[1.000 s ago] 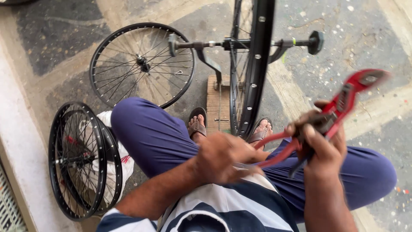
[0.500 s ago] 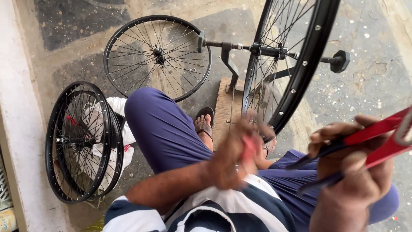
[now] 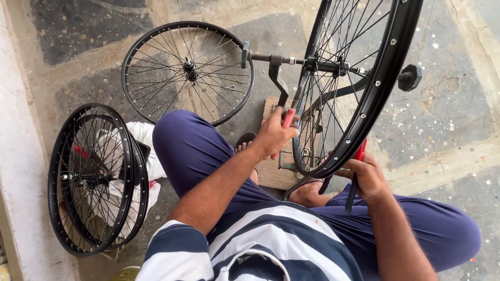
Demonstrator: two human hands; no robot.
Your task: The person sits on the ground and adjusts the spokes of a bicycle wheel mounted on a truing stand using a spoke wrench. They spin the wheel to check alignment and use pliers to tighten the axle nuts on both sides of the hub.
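- We sat low over the stone-paved floor (image 3: 448, 114), knees apart in blue trousers, with a black spoked bicycle wheel rim (image 3: 364, 99) standing upright between our feet.
- That rim sat on a threaded axle of a black metal truing stand (image 3: 276, 78), whose base rested on a small wooden board (image 3: 271, 171) on the floor.
- Our left hand (image 3: 273, 132) was closed around a small red-handled tool (image 3: 288, 118), held just beside the spokes on the near side of the rim.
- Our right hand (image 3: 367, 177) was clamped on a red tool with dark handles (image 3: 357, 171), its red part lying against the rim's lower edge; we could not tell the shape of its working end.
- A second black spoked wheel (image 3: 187, 70) lay flat on the floor beyond our left knee, well apart from the stand's rim.
- Two more black wheels (image 3: 94, 177) leaned together near the pale wall (image 3: 21, 182) to our left, with a white cloth bag (image 3: 151, 151) behind them.
- Our sandalled feet (image 3: 307, 192) rested close to the board, under the rim.
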